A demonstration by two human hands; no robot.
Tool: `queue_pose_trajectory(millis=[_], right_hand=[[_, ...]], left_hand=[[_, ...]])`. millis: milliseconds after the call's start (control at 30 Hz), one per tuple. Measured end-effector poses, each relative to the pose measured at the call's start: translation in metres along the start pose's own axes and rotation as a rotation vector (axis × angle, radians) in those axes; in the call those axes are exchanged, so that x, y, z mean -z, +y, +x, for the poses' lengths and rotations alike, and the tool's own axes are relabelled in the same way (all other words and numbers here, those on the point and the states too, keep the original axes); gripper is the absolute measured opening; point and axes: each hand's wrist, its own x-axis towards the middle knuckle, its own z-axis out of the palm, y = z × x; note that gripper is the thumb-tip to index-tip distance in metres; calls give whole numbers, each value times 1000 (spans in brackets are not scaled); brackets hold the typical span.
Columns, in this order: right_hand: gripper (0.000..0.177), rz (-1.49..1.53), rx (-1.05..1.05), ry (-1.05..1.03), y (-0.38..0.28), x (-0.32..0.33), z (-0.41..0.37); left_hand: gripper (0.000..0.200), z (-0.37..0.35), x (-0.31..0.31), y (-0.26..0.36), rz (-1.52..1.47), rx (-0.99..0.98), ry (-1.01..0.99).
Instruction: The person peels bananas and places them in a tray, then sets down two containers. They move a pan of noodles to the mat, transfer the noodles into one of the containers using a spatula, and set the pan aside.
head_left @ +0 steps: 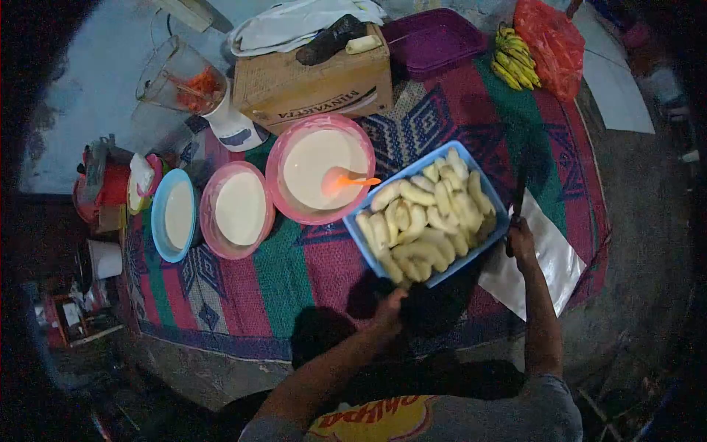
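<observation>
A blue rectangular basin [356, 234] full of peeled bananas [427, 214] sits tilted in front of me. My left hand [390, 308] is closed at its near left corner, with the fingertips partly hidden beneath the rim. At the right edge of the basin, my right hand [521, 237] is wrapped round a dark, long knife [521, 193] that points away from me. Under my right forearm lies a shiny silvery sheet [556, 254]. Left of the basin stands a pink basin [277, 199] of pale batter, with an orange ladle [361, 182] resting in it.
Further left are a smaller pink bowl [208, 228] and a blue bowl [157, 221], both with pale liquid. A blender [228, 121] with orange-red pieces and a cardboard box [309, 88] stand behind. Purple trays [434, 44], unpeeled bananas [513, 59] and a red bag [552, 44] lie far right.
</observation>
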Motion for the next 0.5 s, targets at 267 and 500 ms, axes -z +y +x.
queue_pose_trajectory(millis=[267,500], right_hand=[[22,600,116,-160,-45,-4,30],[32,956,-149,-204,-71,-55,37]], left_hand=[[60,88,-118,41,46,-201,-87],[26,106,-175,135,95,-182,-349]])
